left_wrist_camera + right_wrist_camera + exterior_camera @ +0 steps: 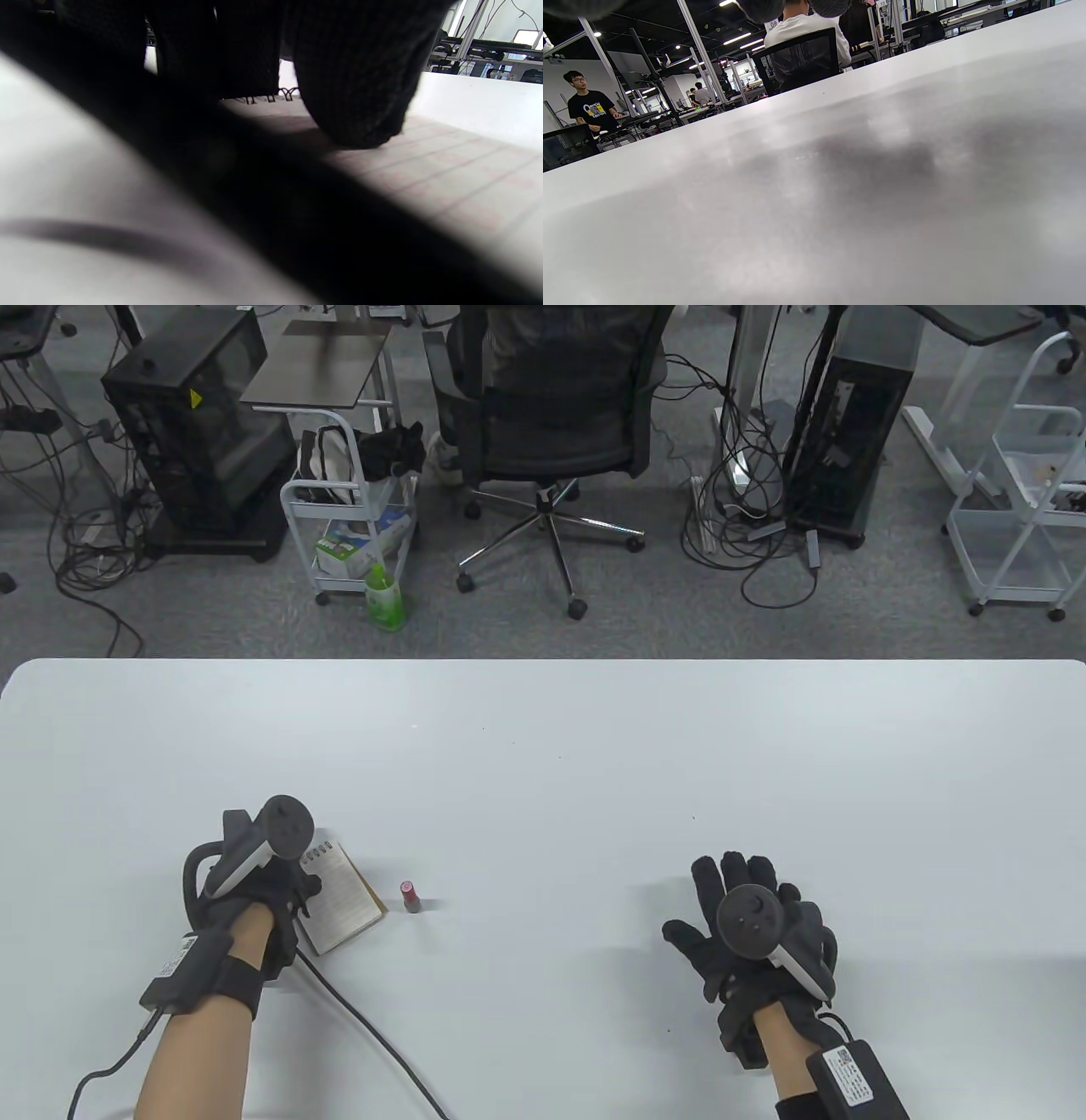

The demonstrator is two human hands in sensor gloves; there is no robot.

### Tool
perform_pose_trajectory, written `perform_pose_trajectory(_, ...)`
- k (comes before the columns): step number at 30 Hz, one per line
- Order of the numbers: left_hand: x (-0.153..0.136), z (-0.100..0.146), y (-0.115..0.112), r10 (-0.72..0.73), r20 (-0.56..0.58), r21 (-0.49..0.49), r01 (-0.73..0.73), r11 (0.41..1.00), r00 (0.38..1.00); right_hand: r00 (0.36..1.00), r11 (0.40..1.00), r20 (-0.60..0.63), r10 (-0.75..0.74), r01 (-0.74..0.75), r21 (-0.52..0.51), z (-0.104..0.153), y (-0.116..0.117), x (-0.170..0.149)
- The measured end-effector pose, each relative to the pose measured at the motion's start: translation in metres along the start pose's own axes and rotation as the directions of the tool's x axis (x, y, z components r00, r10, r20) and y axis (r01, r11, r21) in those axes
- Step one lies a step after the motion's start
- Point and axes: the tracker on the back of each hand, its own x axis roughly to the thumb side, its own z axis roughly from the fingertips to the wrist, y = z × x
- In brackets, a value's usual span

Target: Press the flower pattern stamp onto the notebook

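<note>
The stamp [411, 896] stood upright on the white table [543, 746], a small red piece just to the right of the notebook [344, 899] and apart from it, with neither of your hands touching it. The notebook lay open and tilted near the front left of the table, its spiral binding at the far end and a lined page facing up.

Your left hand [254, 899] rested on the left part of that notebook, palm down, covering that side of the page. In the left wrist view your gloved fingers [356, 84] pressed down onto the ruled paper [466, 169], with the wire loops of the spiral binding [280, 95] just visible beyond them. That hand held nothing; it only pinned the page.

Your right hand [747, 933] lay well apart from the stamp, over on the right side of the table, with fingers spread wide and flat and nothing in it. The right wrist view showed mostly bare tabletop [840, 190], with only two fingertips [761, 8] at the top edge.

A black cable [365, 1027] ran from beside your left wrist across the table toward the near edge. Beyond the far edge stood an office chair [543, 415] and a small white cart [352, 526].
</note>
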Motion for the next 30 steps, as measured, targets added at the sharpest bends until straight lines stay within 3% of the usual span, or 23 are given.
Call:
perform_pose_trajectory(6, -0.008, -0.003, -0.002, 0.062, -0.013, -0.094, -0.063, 0.994, 0.998, 1.0, 1.0, -0.004, -0.01, 0.01, 0.007, 0.0, -0.001, -0.002)
perform_pose_trajectory(16, -0.031, 0.01, 0.008, 0.238, -0.02, -0.046, -0.239, 0.97, 0.971, 1.0, 0.999, -0.003, -0.022, 0.022, 0.031, 0.001, -0.001, -0.002)
perform_pose_trajectory(24, -0.037, 0.044, 0.053, 0.341, 0.108, 0.049, -0.348, 0.936, 0.934, 0.999, 0.999, 0.007, -0.033, 0.033, 0.042, 0.0, 0.001, -0.002)
perform_pose_trajectory(30, -0.008, 0.082, 0.095, 0.253, 0.25, 0.139, -0.293, 0.946, 0.935, 0.999, 0.998, 0.006, -0.036, 0.035, 0.047, 0.001, 0.001, -0.002)
